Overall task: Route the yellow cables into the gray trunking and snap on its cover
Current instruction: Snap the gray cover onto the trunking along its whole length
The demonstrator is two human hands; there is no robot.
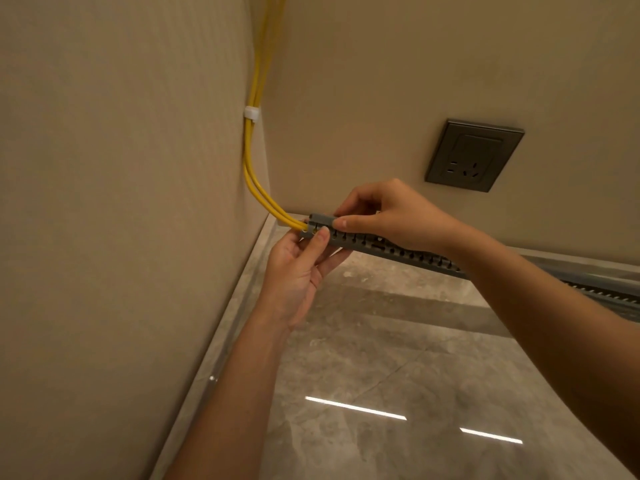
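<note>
- Two smooth, round yellow cables (255, 98) are seen running down the room corner, held against the wall by a small white clip (251, 113), then bending in a soft curve toward the floor.
- The cables' lower ends are fed into the corner end of the trunking (381, 244), a long gray plastic channel with a slotted, comb-like side wall, lying along the foot of the back wall where it meets the floor (381, 358).
- A short stretch of flat gray cover (322, 218) is seen on top of the trunking at its corner end; whether it is snapped home cannot be told.
- The left hand (298, 271) is curled under the trunking's end, its thumb pressed flat against the slotted wall just beside the cable entry; the grip is closed on the trunking.
- The right hand (388, 216) is laid over the top, fingers bent and thumb tip set on the cover's edge, pinching it closed.
- The floor is polished gray-brown marble with bright light streaks reflected in it.
- A dark, square metallic socket (474, 155) is set in the textured beige wall (104, 202) above the trunking.
</note>
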